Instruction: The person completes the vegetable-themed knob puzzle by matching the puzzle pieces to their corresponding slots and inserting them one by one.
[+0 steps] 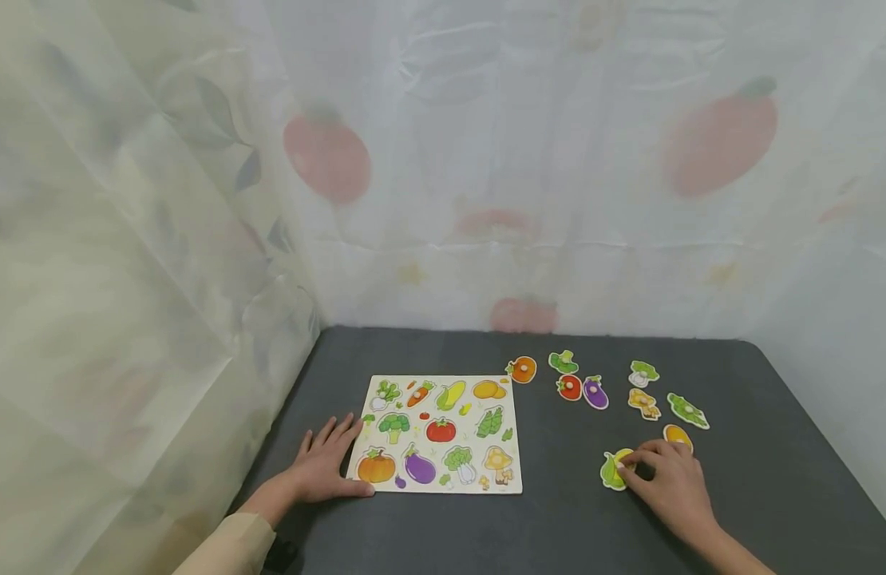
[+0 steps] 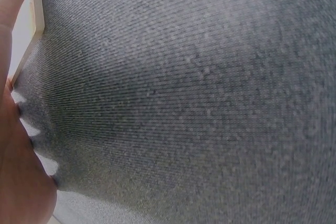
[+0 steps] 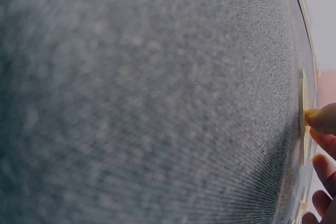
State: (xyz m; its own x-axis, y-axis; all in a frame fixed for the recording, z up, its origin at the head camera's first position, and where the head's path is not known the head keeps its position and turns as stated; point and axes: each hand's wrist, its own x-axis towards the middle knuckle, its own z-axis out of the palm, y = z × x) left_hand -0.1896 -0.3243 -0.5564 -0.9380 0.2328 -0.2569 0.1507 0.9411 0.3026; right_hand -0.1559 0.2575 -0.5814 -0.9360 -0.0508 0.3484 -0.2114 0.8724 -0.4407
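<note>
There on the dark desk (image 1: 558,527), the board (image 1: 466,431) lies flat at nine o'clock, and the left hand (image 1: 324,467), fingers apart, rests on its edge around half past eight. Just past three o'clock of the board, the right hand (image 1: 671,479) has thumb and finger clamped on the corn piece (image 1: 611,473), nine o'clock from its knuckles! From that hand, the pea piece (image 1: 689,412) lies near half past twelve, the eggplant piece (image 1: 595,394) half past ten.

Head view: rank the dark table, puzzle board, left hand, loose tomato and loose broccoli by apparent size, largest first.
1. dark table
2. puzzle board
3. left hand
4. loose tomato and loose broccoli: too alike to rank
</note>
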